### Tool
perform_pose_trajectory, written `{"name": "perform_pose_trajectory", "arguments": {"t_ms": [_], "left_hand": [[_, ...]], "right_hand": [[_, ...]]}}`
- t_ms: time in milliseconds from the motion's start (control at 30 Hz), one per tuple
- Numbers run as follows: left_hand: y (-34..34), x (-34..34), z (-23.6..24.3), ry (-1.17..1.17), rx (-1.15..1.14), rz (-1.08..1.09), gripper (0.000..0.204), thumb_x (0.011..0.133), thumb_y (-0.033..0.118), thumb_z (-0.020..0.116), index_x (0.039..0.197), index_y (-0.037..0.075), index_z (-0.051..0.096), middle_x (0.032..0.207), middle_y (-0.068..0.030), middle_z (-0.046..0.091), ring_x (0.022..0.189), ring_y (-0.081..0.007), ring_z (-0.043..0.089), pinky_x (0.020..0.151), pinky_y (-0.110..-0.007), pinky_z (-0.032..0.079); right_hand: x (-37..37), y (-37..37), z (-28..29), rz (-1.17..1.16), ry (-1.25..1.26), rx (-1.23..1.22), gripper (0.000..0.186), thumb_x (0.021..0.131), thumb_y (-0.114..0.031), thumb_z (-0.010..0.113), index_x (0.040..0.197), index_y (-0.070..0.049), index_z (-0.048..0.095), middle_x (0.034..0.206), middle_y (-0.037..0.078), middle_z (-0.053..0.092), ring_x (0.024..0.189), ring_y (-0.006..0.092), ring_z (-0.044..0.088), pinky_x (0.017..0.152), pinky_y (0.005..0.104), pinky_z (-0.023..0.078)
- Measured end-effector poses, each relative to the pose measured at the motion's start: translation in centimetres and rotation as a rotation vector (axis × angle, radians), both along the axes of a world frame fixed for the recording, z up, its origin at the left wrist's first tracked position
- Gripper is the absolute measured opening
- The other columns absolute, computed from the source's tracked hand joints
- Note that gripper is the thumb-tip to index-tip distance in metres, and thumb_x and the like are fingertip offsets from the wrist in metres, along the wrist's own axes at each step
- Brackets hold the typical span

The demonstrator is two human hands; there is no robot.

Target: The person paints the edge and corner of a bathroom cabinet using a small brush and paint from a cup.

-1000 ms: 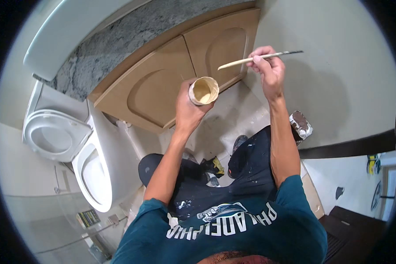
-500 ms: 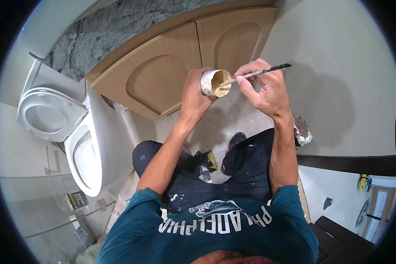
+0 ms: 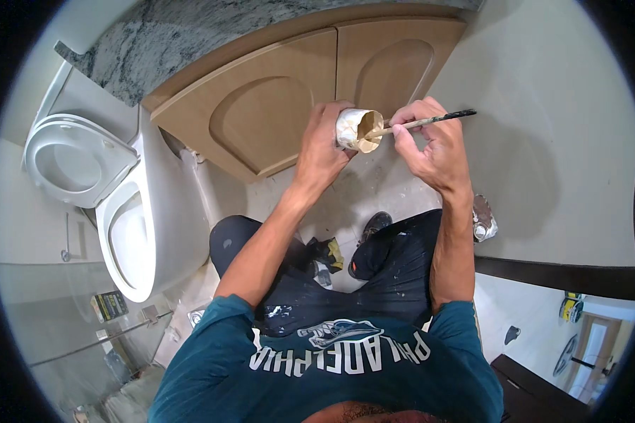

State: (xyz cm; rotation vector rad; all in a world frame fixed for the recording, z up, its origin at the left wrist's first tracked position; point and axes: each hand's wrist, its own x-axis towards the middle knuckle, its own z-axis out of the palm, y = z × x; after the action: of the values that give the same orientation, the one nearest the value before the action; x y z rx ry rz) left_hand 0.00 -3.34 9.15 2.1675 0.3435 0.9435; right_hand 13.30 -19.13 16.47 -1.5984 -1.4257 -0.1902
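Inventory by kind, counted:

- Hands: 2. Left hand (image 3: 322,144), right hand (image 3: 430,144).
- Paint cups: 1. Small cup (image 3: 356,130), paint-smeared, tilted.
- Brushes: 1. Thin brush (image 3: 430,120), dark handle end.
- Cabinet doors: 2. Left door (image 3: 261,120), right door (image 3: 391,60), both tan, arched panel.
- Toilets: 1. White toilet (image 3: 130,240), lid (image 3: 77,162) raised.
- Shoes visible: 1. Dark shoe (image 3: 374,225).
- Cans on floor: 1. Metal can (image 3: 483,218), by wall.
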Motion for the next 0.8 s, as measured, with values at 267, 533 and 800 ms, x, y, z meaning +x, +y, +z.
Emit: {"name": "perform_pose_trajectory", "arguments": {"t_ms": [267, 533, 800], "left_hand": [[0.1, 0.0, -0.1, 0.01, -0.025, 0.006, 0.066, 0.069, -0.001, 0.087, 0.127, 0.008, 0.059, 0.124, -0.0171, 0.061, 0.114, -0.0405, 0.062, 0.094, -0.046, 0.054], [0.4, -0.2, 0.2, 0.031, -0.033, 0.008, 0.066, 0.068, -0.005, 0.084, 0.128, 0.006, 0.058, 0.123, -0.0175, 0.06, 0.114, -0.0414, 0.061, 0.094, -0.046, 0.053], [0.5, -0.1, 0.1, 0.058, -0.053, -0.006, 0.067, 0.068, -0.006, 0.083, 0.128, 0.006, 0.058, 0.124, -0.0183, 0.06, 0.116, -0.0413, 0.061, 0.095, -0.046, 0.052]], "right_hand": [[0.0, 0.5, 0.0, -0.006, -0.076, -0.002, 0.006, 0.081, -0.005, 0.072, 0.085, -0.004, 0.067, 0.077, 0.008, 0.067, 0.074, 0.0249, 0.061, 0.062, 0.0368, 0.047], [-0.4, 0.6, -0.2, -0.139, 0.071, -0.042, 0.007, 0.084, -0.008, 0.075, 0.085, -0.003, 0.07, 0.078, 0.009, 0.068, 0.069, 0.0249, 0.061, 0.062, 0.0354, 0.05], [-0.5, 0.9, 0.0, -0.165, -0.115, -0.028, 0.011, 0.084, -0.01, 0.077, 0.083, -0.002, 0.07, 0.077, 0.009, 0.068, 0.072, 0.025, 0.065, 0.063, 0.0376, 0.051]]}}
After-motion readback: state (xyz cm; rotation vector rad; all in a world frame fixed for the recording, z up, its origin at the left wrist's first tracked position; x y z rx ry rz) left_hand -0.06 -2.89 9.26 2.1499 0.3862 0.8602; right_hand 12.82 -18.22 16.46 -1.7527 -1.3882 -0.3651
